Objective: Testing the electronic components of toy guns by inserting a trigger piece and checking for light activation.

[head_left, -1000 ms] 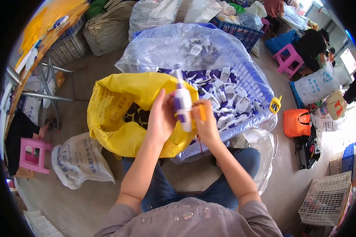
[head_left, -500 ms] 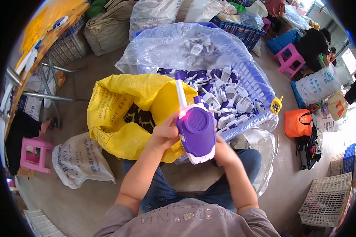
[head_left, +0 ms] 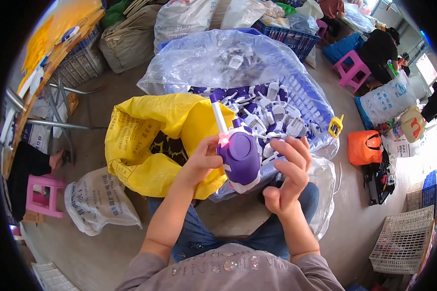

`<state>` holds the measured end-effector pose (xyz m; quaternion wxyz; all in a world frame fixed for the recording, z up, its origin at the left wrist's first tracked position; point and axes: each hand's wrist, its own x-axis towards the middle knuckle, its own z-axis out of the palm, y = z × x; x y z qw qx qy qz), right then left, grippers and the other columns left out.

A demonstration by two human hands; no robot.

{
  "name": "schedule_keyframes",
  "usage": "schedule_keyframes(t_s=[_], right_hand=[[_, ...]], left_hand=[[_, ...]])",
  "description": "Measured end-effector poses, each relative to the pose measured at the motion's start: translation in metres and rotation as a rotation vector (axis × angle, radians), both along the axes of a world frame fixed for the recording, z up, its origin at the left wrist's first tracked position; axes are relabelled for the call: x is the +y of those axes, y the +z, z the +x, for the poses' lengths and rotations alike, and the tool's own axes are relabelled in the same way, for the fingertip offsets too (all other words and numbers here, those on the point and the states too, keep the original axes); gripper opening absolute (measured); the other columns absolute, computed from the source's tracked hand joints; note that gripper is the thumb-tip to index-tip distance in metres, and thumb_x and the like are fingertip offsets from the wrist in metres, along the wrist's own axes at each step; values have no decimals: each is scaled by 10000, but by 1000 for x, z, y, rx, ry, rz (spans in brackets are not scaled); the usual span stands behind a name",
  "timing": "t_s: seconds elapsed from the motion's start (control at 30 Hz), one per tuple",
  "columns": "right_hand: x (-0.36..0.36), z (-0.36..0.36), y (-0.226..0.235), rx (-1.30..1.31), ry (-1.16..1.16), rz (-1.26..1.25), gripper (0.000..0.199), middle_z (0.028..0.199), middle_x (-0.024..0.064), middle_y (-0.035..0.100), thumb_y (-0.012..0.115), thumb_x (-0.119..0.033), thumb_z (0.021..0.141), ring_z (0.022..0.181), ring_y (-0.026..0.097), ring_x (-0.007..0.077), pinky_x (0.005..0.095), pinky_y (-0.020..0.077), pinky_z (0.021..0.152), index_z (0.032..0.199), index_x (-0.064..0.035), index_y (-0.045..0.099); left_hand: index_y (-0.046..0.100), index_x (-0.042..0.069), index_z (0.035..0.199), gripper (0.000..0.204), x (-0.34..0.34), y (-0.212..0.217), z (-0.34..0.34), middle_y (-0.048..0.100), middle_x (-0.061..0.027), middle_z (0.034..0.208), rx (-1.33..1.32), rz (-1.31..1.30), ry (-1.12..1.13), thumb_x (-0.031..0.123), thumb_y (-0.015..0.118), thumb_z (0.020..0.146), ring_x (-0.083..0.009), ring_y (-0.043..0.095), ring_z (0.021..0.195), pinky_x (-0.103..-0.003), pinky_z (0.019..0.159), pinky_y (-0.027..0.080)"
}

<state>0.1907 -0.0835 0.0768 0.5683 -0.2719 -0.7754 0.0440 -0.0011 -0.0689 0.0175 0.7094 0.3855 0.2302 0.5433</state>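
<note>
A purple and white toy walkie-talkie (head_left: pixel 241 157) with a white, purple-tipped antenna is held up over my lap. My left hand (head_left: pixel 205 157) grips its left side, and a pink-red light glows near the base of the antenna. To its right, my right hand (head_left: pixel 291 174) is raised with the fingers spread, holding nothing. Behind the toy stands a blue plastic basket (head_left: pixel 311 89) lined with clear plastic, heaped with similar purple and white toys (head_left: pixel 269 109). Left of it sits a yellow woven sack (head_left: pixel 131 140), its mouth rolled back on dark and yellow contents.
A white sack (head_left: pixel 99 199) lies on the floor at left beside a pink stool (head_left: pixel 43 194). At right are an orange bag (head_left: pixel 364 148) and a white basket (head_left: pixel 403 240). Full sacks (head_left: pixel 131 36) line the back. People sit at both sides.
My right hand has come off the walkie-talkie and opened, rising beside it. The toy has tilted and shifted slightly up, still in my left hand. The view has shifted a little.
</note>
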Motion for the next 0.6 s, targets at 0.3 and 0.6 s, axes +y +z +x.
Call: schedule_keyframes(t_s=[0.3, 0.6], right_hand=[[10, -5, -15, 239, 54, -136, 333, 1137, 192, 513, 477, -276, 893, 1098, 478, 263, 405, 342, 955, 1104, -21, 436], [1, -44, -48, 755, 1076, -1532, 522, 1191, 66, 514, 529, -148, 890, 1030, 545, 181, 318, 462, 839, 1357, -82, 306]], left_hand=[[345, -17, 1309, 858, 7, 7, 0, 489, -171, 1236, -177, 167, -103, 507, 666, 710, -330, 435, 1202, -447, 1027, 318], [316, 61, 1349, 888, 16, -2, -5, 439, -130, 1313, -374, 368, -121, 637, 572, 723, -401, 138, 1347, -596, 1072, 86]])
